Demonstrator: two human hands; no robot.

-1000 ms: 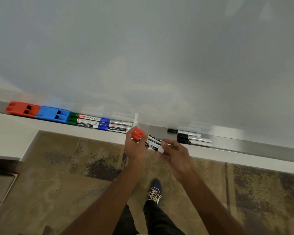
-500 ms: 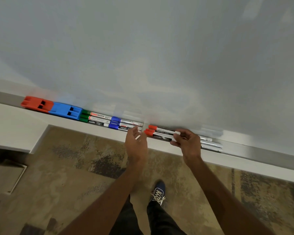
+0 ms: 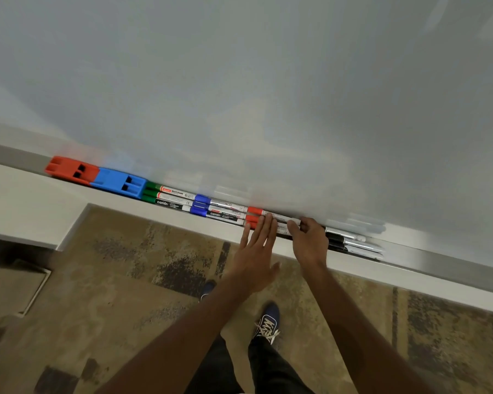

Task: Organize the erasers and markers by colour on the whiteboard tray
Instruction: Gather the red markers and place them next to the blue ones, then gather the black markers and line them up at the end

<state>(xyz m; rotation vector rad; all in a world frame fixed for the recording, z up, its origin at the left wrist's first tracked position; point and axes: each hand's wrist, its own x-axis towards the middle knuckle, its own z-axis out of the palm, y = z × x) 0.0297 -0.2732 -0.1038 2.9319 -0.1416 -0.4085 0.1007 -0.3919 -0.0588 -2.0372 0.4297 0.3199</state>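
Observation:
Along the whiteboard tray [image 3: 427, 258] lie, from left to right, a red eraser [image 3: 70, 169], a blue eraser [image 3: 120, 183], green markers [image 3: 165, 196], blue markers [image 3: 214, 209], red markers [image 3: 256, 215] and black markers [image 3: 350, 241]. My left hand [image 3: 258, 251] is flat, fingers spread, its fingertips resting on the red markers near their caps. My right hand [image 3: 309, 240] curls over the other end of the red markers, fingers on their barrels. Both hands hide the middle of the red markers.
The whiteboard [image 3: 268, 95] rises behind the tray. A white ledge [image 3: 26, 206] juts out at the left. Below are patterned carpet [image 3: 111, 280], my legs and a dark blue shoe [image 3: 268, 322].
The red markers went from being held in front of the tray to lying in it, between the blue and black markers. My left hand opened flat; my right hand slid left along the barrels.

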